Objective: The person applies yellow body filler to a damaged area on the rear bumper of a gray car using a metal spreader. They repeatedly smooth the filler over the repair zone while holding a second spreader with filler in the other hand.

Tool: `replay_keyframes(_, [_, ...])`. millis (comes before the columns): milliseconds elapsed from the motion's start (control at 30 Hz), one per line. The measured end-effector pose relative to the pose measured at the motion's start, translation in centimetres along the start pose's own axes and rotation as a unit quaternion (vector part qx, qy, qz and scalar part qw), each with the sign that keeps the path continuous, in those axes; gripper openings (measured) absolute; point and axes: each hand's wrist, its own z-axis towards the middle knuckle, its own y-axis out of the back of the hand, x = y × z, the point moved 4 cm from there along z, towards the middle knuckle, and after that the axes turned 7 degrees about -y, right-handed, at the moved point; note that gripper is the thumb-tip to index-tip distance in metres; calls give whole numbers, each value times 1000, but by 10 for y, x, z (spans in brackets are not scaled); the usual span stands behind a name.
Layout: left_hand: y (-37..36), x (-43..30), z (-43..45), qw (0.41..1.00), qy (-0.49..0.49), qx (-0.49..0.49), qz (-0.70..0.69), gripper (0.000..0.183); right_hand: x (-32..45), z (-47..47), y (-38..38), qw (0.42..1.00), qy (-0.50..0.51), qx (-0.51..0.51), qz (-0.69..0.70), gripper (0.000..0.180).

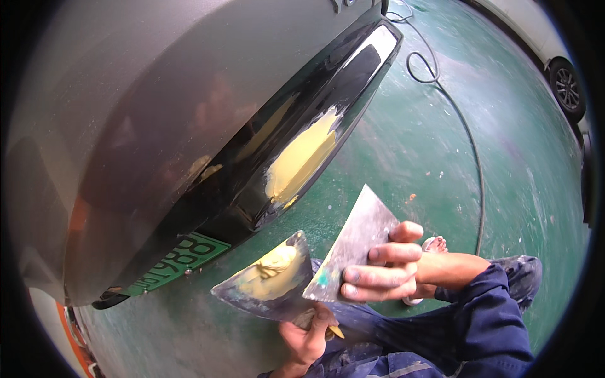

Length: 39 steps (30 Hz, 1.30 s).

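My left hand (307,335) grips the handle of a wide putty knife (272,283), whose dark blade carries a mound of yellow body filler (279,261). A yellow-tipped piece shows beside that handle. Just right of and above it, my right hand (385,267) holds a flat metal spreader (361,236) by its right side, several fingers across the face; the thumb is hidden. The spreader has whitish smears and a green spot. In front of me, a patch of yellow filler (302,158) covers part of the car's glossy black bumper (250,193). Both tools are apart from the bumper.
The grey car body (189,94) fills the upper left, with a green licence plate (179,264) below. A dark hose (465,123) curls over the green floor (520,198). A white vehicle with a black wheel (566,87) stands at the upper right. My bent leg and foot are near my right arm.
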Motion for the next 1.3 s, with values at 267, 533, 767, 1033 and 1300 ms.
replay_keyframes(267, [-15, 8, 11, 995, -40, -14, 85, 17, 3, 0, -3, 986, -11, 162, -30, 63])
replay_keyframes(533, [12, 12, 14, 978, -139, -123, 91, 15, -28, -28, -18, 998, 4, -58, -38, 38])
replay_keyframes(767, [22, -5, -31, 973, -45, -188, 125, 34, -82, -11, -50, 970, 144, -89, -172, 26])
replay_keyframes(1033, [11, -21, -26, 969, -40, -214, 117, 35, -81, -13, -65, 971, 163, -79, -157, 31])
replay_keyframes(1300, [23, 0, -37, 969, -22, -228, 88, 36, -70, -9, -56, 965, 160, -98, -183, 28])
